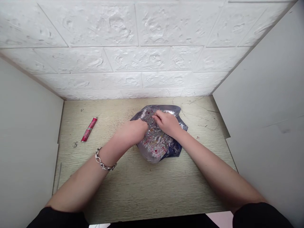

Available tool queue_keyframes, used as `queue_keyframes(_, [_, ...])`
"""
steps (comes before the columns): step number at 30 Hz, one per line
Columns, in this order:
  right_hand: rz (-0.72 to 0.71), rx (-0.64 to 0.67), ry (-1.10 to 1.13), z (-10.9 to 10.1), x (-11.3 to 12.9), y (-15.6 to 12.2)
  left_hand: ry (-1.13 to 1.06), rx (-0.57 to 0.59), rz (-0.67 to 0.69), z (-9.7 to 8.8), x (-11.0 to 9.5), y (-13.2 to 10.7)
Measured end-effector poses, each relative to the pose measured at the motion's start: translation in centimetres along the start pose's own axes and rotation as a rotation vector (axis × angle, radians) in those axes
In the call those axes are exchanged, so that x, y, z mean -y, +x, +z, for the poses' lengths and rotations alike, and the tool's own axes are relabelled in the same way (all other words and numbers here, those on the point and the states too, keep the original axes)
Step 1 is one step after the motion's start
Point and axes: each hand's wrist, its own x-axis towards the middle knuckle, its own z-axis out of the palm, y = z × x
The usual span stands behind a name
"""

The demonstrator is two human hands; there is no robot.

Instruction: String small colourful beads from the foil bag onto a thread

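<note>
A spread-out grey and dark blue plastic bag [175, 109] lies on the table, with many small beads [156, 142] in white, pink, clear and red heaped on it. Over the left side of the beads is my left hand [136, 131], its fingers curled inward and mostly hidden from view. My right hand [167, 123] comes in from the right above the upper part of the heap, thumb and fingertips pinched together. Whatever either hand has between its fingers is too small or too hidden to make out.
A red tube-shaped item [89, 129] lies at the left, with small silvery bits near it. Fine threads [201, 110] are scattered at the back right. White brick-patterned wall [152, 60] closes off the back, and grey panels [266, 104] flank the wooden table [147, 193].
</note>
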Motion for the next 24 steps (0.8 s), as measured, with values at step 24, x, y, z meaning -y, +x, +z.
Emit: queue_keyframes(24, [-0.018,-0.004,-0.041,0.11,-0.06,-0.03,-0.098,0.085,0.159,0.20,0.85,0.17])
